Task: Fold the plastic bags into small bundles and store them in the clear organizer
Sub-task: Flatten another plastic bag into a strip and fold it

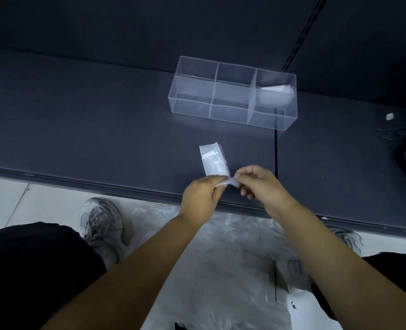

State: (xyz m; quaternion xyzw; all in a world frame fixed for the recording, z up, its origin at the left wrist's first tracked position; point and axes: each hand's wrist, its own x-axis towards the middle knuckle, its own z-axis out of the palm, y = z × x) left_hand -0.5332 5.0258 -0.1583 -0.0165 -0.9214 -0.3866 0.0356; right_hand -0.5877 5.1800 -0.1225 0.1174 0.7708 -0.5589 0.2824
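Observation:
A clear plastic bag folded into a narrow strip point(214, 160) lies on the dark shelf, its near end lifted. My left hand point(200, 196) and my right hand point(260, 186) both pinch that near end, fingers curled, close together just above the shelf's front edge. Beyond it stands the clear organizer point(192, 108) with three compartments in a row. Its right compartment holds a folded plastic bundle point(276, 94); the other two look empty.
The dark shelf point(90, 129) stretches left and right, with a back wall behind it. A heap of loose clear plastic bags point(233, 263) lies on the floor between my shoes. A small white scrap point(389, 116) sits on the shelf at far right.

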